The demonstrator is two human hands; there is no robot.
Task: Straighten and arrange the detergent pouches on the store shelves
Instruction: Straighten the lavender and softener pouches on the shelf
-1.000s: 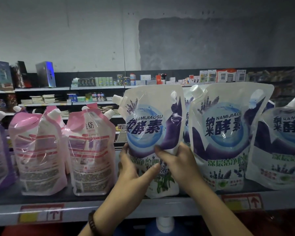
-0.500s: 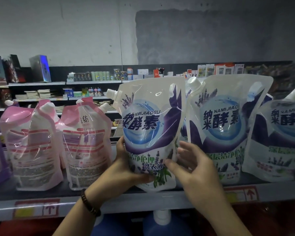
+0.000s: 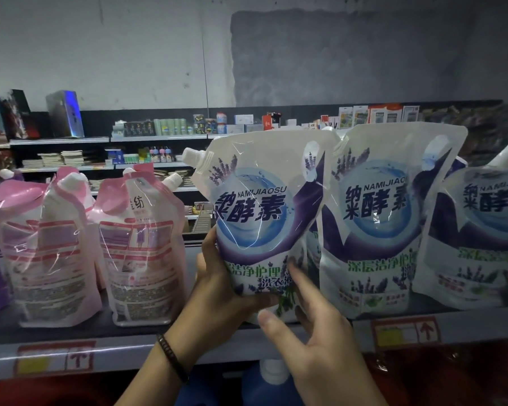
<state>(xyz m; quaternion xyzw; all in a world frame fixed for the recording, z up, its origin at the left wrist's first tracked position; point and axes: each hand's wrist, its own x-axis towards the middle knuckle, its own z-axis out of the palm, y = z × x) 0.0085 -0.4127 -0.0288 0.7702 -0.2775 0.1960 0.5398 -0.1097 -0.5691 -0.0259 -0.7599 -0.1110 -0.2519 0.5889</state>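
White-and-purple glossy plastic detergent pouch (image 3: 264, 218) with white corner spout, roughly upright, label facing out, at near edge of grey metal shelf (image 3: 159, 351). Bottom hidden behind the hands, so cannot tell whether seated on shelf or lifted just off it. Right edge touching or just overlapping the matching white-and-purple neighbour pouch (image 3: 379, 230). Third matching pouch (image 3: 475, 244) further right, partly cut by frame. Probably gripped low so the heavy base can be squared up and slid into line with the row, spout top-left like the others. Gap to the left, then two pink-and-white plastic pouches (image 3: 141, 247) slumped against each other, apart from the held one.

Left hand (image 3: 220, 288) reaching up from below, wrist bent back, dark beaded bracelet (image 3: 172, 357) on the forearm. Thumb across lower front, fingers (image 3: 210, 247) wrapped round left edge toward the back, so clamped on the pouch. Right hand (image 3: 314, 341) up from lower right, palm turned left, its fingers spread and mostly straight, tips touching the pouch's lower right front. Thumb out to the side, apart, not pinching. Reads as steadying or nudging, not carrying.

Red-and-yellow price tag (image 3: 405, 332) on shelf lip under neighbour pouch. Judged step: seating this pouch beside its neighbour. Pink ones not yet tidied.
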